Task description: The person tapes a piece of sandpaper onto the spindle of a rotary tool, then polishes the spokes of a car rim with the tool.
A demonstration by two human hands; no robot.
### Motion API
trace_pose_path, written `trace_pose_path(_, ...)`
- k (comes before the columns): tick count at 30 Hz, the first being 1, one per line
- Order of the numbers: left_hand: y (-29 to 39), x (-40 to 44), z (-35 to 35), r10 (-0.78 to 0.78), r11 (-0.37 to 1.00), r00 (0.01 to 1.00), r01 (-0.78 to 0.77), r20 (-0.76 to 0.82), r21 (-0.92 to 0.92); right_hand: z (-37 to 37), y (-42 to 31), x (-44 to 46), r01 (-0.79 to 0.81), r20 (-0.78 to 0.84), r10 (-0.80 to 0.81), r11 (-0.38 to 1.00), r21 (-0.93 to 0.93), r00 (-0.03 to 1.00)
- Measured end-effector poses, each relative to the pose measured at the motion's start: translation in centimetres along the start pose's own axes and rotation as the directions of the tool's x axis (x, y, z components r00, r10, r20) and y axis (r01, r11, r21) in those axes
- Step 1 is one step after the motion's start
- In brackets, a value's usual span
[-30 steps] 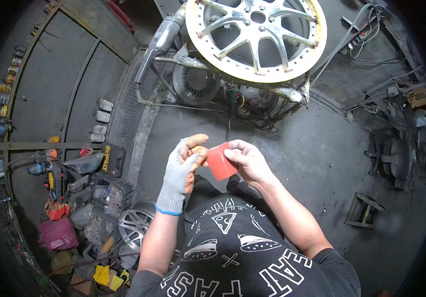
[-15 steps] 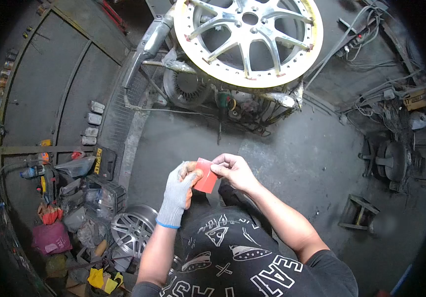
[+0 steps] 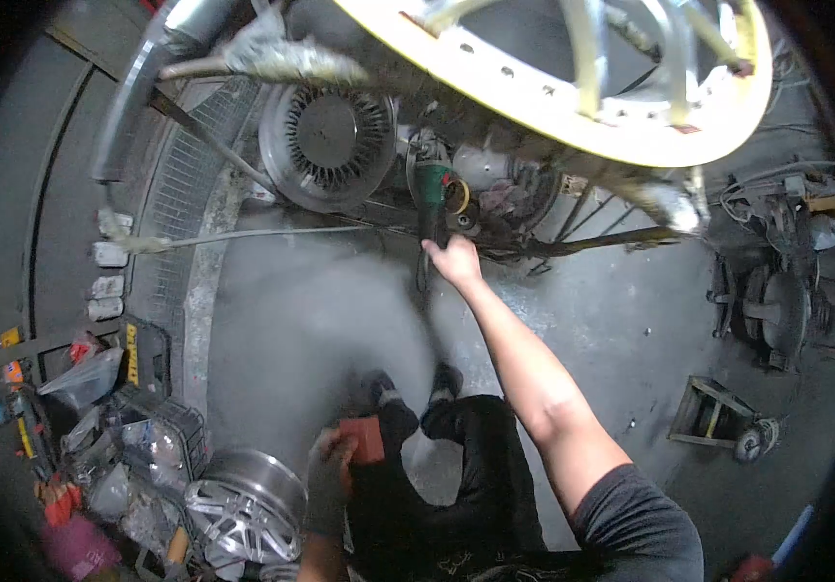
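Grey-gloved left hand (image 3: 326, 480): low beside the legs, closed on a small red rectangular sheet (image 3: 367, 439).
Sheet: best kept well away from the grinder's head.
Bare right hand (image 3: 456, 260): reached forward, apart from the left, at the grinder's tail; closure cannot be told.
Green-and-black angle grinder (image 3: 430, 184): near the yellow-rimmed silver wheel (image 3: 573, 121); 1 full palm wrap should steady it, fingers off any switch.

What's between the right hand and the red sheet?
Head view: mostly floor between right hand and red sheet, with the left foot nearer the sheet. Any height gap can't be judged.
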State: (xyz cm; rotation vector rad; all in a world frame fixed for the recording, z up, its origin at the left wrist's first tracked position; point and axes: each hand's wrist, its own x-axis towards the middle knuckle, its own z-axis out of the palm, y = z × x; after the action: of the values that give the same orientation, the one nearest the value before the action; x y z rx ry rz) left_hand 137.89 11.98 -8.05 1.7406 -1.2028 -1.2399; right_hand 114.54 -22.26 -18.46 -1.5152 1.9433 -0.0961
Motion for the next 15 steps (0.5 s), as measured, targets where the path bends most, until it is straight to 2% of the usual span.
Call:
trace_pose_path(1, 0.7, 1.0, 0.1, -0.27, 0.952, 0.963, 0.27, 0.02, -0.144, 2.3, 0.7, 2.9, 0.008, -0.006, -0.008, 1.0, 0.001, 1.0)
trace_pose_path(2, 0.8, 1.7, 0.4, -0.511, 0.814, 0.856, 0.509, 0.072, -0.278, 4.5, 1.3, 5.6, 0.057, -0.099, -0.062, 0.997, -0.057, 0.993)
trace_pose_path(3, -0.2, 2.1, 0.8, -0.51, 0.815, 0.858, 0.505, 0.063, -0.282, 6.8, 2.2, 7.2, 0.095, -0.182, -0.116, 0.988, -0.118, 0.976)
trace_pose_path(4, -1.2, 2.3, 1.2, -0.556, 0.789, 0.83, 0.543, 0.042, -0.288, 8.7, 2.9, 8.2, 0.101, -0.182, -0.12, 0.988, -0.114, 0.976)
trace_pose_path(6, -5.0, 3.3, 2.0, -0.58, 0.777, 0.815, 0.557, 0.011, -0.294, 11.3, 3.5, 10.1, 0.022, -0.432, -0.072, 0.992, -0.12, 0.899)
trace_pose_path(7, -7.4, 3.5, 1.8, -0.398, 0.913, 0.912, 0.404, -0.098, 0.054, 11.7, 4.1, 10.8, 0.095, -0.41, -0.14, 0.987, -0.128, 0.901)
trace_pose_path(8, -9.6, 4.0, 1.3, -0.17, 0.887, 0.976, 0.212, -0.138, 0.41, 12.0, 4.1, 11.2, 0.121, -0.434, -0.161, 0.985, -0.12, 0.886)
trace_pose_path(9, -10.7, 5.1, 1.2, -0.111, 0.821, 0.984, 0.17, -0.14, 0.545, 11.9, 4.1, 11.2, 0.095, -0.401, -0.114, 0.993, -0.067, 0.909)
trace_pose_path(10, -12.1, 5.7, 1.7, -0.08, 0.826, 0.984, 0.155, -0.159, 0.542, 12.4, 4.7, 11.7, 0.068, -0.357, -0.07, 0.998, -0.018, 0.931)
trace_pose_path(11, -13.6, 6.3, 2.2, -0.005, 0.818, 0.976, 0.129, -0.217, 0.561, 12.8, 4.9, 12.3, 0.107, -0.383, -0.086, 0.994, 0.033, 0.92)
trace_pose_path(13, -15.6, 8.5, 3.0, 0.134, 0.825, 0.949, 0.053, -0.286, 0.563, 12.9, 5.4, 12.1, 0.206, -0.491, -0.181, 0.979, -0.004, 0.852)
trace_pose_path(14, -15.9, 9.1, 3.5, 0.226, 0.779, 0.927, 0.012, -0.299, 0.626, 10.3, 4.4, 10.1, 0.074, -0.347, -0.034, 0.992, 0.105, 0.937)
trace_pose_path(15, -18.2, 9.5, 3.7, 0.307, 0.734, 0.907, -0.032, -0.289, 0.679, 9.4, 3.8, 9.9, -0.001, -0.219, 0.021, 0.996, 0.092, 0.975)
